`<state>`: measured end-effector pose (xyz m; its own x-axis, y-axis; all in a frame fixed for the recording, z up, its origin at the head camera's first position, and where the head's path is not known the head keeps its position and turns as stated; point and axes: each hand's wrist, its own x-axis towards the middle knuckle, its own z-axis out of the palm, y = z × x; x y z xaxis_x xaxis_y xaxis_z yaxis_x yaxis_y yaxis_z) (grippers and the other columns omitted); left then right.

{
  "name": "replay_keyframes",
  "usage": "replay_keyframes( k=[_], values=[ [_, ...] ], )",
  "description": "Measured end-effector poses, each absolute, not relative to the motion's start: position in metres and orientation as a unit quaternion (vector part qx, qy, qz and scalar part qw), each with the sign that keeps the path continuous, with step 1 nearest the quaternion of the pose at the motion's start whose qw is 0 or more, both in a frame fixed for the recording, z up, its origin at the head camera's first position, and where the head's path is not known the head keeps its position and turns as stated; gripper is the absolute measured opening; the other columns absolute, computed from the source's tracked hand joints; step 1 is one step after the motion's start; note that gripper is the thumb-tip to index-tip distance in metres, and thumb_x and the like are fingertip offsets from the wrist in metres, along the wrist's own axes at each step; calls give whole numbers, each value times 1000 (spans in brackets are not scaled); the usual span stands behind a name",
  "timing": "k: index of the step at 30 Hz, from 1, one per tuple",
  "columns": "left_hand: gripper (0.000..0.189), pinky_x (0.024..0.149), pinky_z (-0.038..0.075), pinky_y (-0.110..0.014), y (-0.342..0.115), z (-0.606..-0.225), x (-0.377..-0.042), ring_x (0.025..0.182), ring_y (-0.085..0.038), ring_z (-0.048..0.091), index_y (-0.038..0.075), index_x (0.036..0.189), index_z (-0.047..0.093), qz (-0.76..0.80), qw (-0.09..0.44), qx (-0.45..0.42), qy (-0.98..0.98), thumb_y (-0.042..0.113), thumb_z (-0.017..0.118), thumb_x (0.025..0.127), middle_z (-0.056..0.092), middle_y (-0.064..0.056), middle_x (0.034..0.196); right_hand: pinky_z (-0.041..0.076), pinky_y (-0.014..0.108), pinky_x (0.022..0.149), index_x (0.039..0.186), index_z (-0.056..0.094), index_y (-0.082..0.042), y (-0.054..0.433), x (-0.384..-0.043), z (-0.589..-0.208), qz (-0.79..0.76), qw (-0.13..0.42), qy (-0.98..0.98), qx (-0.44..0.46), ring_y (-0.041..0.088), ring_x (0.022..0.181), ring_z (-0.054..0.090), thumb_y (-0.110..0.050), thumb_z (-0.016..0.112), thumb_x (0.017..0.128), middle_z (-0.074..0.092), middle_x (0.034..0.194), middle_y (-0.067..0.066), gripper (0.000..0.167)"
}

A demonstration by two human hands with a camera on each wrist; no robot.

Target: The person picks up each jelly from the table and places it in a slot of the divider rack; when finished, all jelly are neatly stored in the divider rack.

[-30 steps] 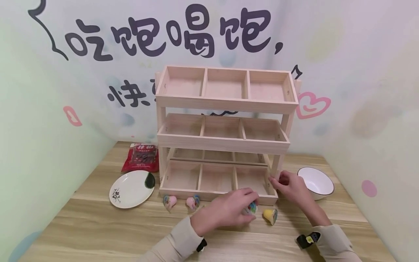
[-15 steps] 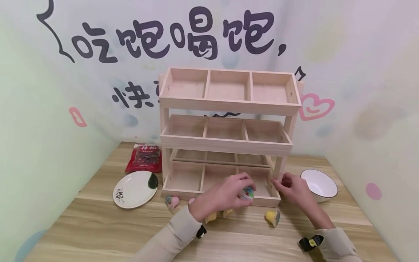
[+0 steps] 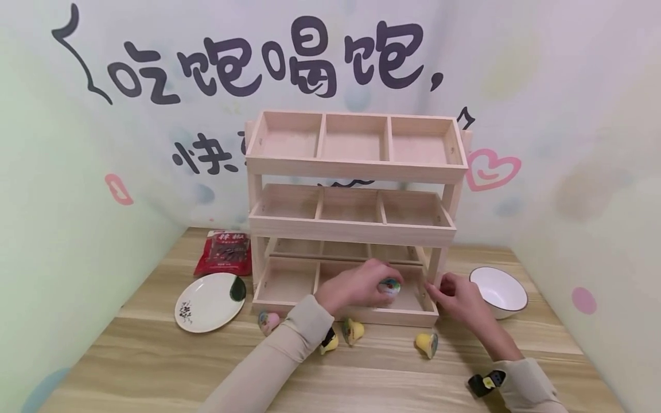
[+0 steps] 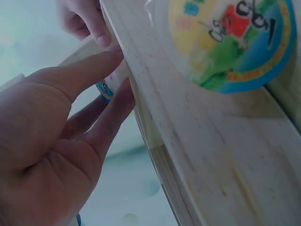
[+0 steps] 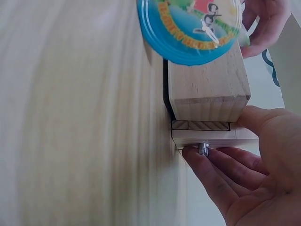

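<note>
My left hand (image 3: 358,282) pinches a jelly cup (image 3: 389,287) with a bright printed lid, over the middle and right part of the rack's bottom tray. In the left wrist view that jelly cup (image 4: 105,90) shows between thumb and fingers, partly hidden. My right hand (image 3: 459,298) grips the right end of the wooden rack (image 3: 351,169). The right wrist view has its thumb on the wood and its fingers (image 5: 214,181) curled behind, beside a metal bolt (image 5: 203,149). Several jelly cups lie before the rack, among them a pink one (image 3: 268,322) and a yellow one (image 3: 426,345).
The rack has three tiers, each split into three compartments. To its left are an oval white plate (image 3: 209,301) with a green leaf mark and a red food packet (image 3: 224,252). A white bowl (image 3: 498,289) stands right of it. Printed cloth walls enclose the table (image 3: 155,367).
My left hand has lifted the jelly cup off the table and carried it up over the bottom tray. My right hand stays at the rack's right end. The head view has shifted slightly.
</note>
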<state>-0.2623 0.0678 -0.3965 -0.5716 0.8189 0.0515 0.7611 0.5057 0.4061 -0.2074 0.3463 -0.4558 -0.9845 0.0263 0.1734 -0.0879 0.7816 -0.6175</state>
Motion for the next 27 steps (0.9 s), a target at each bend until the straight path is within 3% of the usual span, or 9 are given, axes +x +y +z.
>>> replay_keyframes(
  k=[6, 13, 27],
  values=[
    [44, 80, 55, -23, 75, -398, -265, 97, -9, 64, 17, 137, 72, 129, 32, 452, 882, 30, 84, 97, 75, 1, 117, 67, 43, 80, 114, 73, 0, 345, -207, -454, 328, 85, -941, 16, 30, 99, 80, -37, 76, 103, 82, 106, 18, 39],
    [30, 60, 48, -26, 78, -406, -267, 77, -8, 59, 21, 114, 80, 84, 15, 410, 908, 39, 88, 92, 69, 6, 91, 66, 41, 79, 111, 74, -3, 346, -208, -456, 324, 84, -942, 14, 28, 98, 79, -39, 76, 102, 82, 104, 15, 37],
    [40, 65, 51, -29, 78, -409, -266, 83, -9, 61, 24, 119, 81, 98, 13, 402, 910, 47, 90, 88, 74, 5, 100, 66, 42, 80, 114, 73, -1, 346, -206, -455, 328, 75, -942, 9, 29, 100, 79, -38, 76, 103, 81, 106, 16, 39]
  ],
)
